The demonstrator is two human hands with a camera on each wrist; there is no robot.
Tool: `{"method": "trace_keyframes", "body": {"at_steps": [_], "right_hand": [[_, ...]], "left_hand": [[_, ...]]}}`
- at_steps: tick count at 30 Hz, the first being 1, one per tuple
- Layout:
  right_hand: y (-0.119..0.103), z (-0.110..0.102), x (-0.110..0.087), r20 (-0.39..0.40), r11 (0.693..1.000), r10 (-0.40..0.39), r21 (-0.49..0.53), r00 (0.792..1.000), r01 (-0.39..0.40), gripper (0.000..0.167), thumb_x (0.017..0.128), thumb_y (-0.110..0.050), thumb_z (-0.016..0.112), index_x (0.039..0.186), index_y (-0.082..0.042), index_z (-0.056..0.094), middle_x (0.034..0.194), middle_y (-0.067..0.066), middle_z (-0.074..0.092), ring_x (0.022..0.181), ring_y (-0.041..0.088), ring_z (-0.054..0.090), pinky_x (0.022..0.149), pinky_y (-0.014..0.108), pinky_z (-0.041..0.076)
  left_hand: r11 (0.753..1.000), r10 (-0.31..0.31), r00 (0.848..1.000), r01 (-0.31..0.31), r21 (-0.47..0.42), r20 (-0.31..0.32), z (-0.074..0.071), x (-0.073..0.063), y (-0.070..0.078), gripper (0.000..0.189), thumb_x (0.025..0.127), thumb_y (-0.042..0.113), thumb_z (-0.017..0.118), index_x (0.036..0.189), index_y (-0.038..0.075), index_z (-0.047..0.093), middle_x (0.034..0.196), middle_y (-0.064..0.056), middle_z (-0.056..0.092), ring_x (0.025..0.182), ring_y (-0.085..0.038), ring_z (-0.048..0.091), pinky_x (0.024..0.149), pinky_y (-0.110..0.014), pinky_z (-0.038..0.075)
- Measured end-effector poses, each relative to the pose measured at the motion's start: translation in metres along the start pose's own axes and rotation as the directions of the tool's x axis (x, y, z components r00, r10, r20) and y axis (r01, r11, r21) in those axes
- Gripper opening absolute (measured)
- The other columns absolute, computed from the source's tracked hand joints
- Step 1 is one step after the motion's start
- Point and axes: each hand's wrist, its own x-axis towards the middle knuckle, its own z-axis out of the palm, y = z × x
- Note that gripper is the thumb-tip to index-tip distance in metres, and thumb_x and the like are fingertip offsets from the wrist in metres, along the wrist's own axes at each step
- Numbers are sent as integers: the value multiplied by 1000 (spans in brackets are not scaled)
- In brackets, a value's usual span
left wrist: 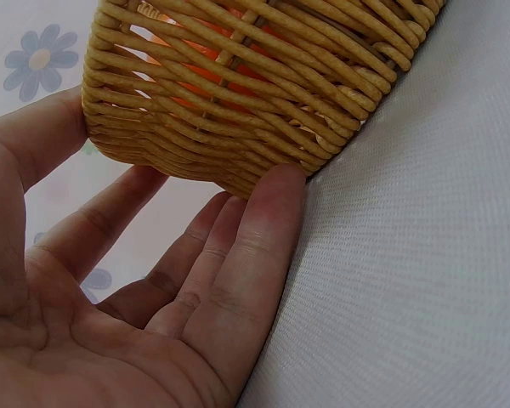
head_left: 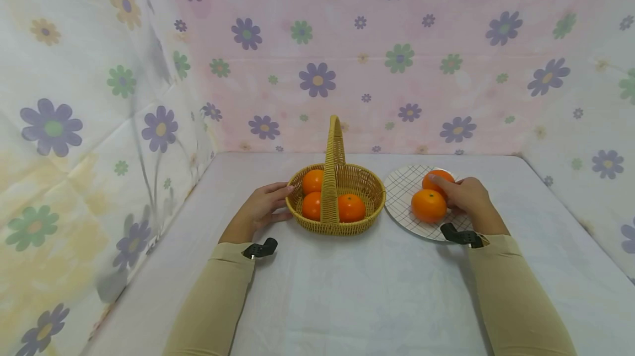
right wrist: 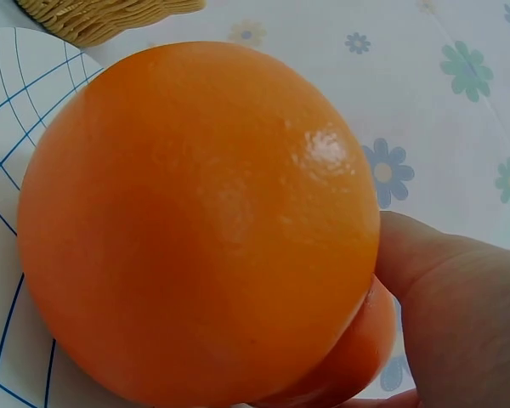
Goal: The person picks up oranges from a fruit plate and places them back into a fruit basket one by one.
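Observation:
The straight, spread fingers of my left hand (head_left: 261, 205) touch the left outer side of a yellow wicker basket (head_left: 377, 201). In the left wrist view, fingertips (left wrist: 276, 191) rest against the basket's lower weave. Inside the basket are three oranges, one of them an orange (head_left: 351, 208) right of the handle. On the right, my right hand (head_left: 468, 196) grips the rear orange (head_left: 439, 177) over a plate, thumb on its near side. A front orange (head_left: 429, 205) sits close before it and partly covers it. In the right wrist view this front orange (right wrist: 195, 229) hides most of the held one.
The round white plate (head_left: 398, 197) with a grid of lines stands just right of the basket. The basket's tall arched handle (head_left: 329, 179) rises above the fruit. A white cloth (head_left: 357, 290) covers the table, with flowered fabric walls (head_left: 367, 69) at the back and sides.

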Motion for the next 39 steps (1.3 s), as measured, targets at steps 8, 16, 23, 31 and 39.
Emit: {"method": "trace_keyframes", "body": {"at_steps": [8, 16, 23, 31, 39], "right_hand": [[-3, -3, -1, -27, 998, -5, 55, 1000, 6, 122, 84, -88, 49, 149, 14, 35, 137, 30, 51, 118, 41, 53, 106, 52, 50], [-12, -7, -9, -82, 990, -30, 133, 996, 40, 119, 85, -84, 55, 154, 9, 32, 143, 29, 49, 115, 39, 55, 99, 49, 55], [-15, -8, -10, -117, 985, -76, 147, 990, 93, 112, 88, -79, 57, 156, 6, 32, 148, 28, 47, 124, 41, 47, 104, 56, 49], [-19, -7, -12, -143, 981, -110, 142, 984, 131, 111, 87, -74, 65, 159, 2, 27, 151, 28, 44, 133, 45, 42, 112, 64, 41], [-26, -7, -14, -197, 972, -170, 128, 966, 197, 113, 84, -68, 74, 160, -1, 23, 155, 29, 39, 132, 48, 41, 104, 64, 46]], "left_hand": [[1000, 3, 1000, -3, 4, 3, -1, 0, -1, 64, 96, 40, 75, 150, 14, 53, 149, -12, 58, 133, -31, 59, 97, -48, 60], [1000, -3, 1000, 3, 3, -1, -2, 0, -2, 62, 96, 40, 74, 149, 15, 54, 148, -12, 58, 133, -31, 59, 98, -48, 59], [1000, 9, 1000, -9, 1, 4, -1, 0, -2, 62, 96, 40, 74, 149, 15, 55, 148, -12, 58, 133, -31, 60, 98, -48, 60], [1000, -1, 1000, 1, -10, 1, -2, 0, -2, 60, 95, 38, 76, 147, 15, 56, 147, -11, 59, 129, -28, 62, 96, -47, 61], [1000, 11, 1000, -11, 7, 8, -2, 1, -2, 63, 95, 40, 76, 148, 14, 55, 147, -12, 59, 129, -29, 62, 96, -46, 61]]}}
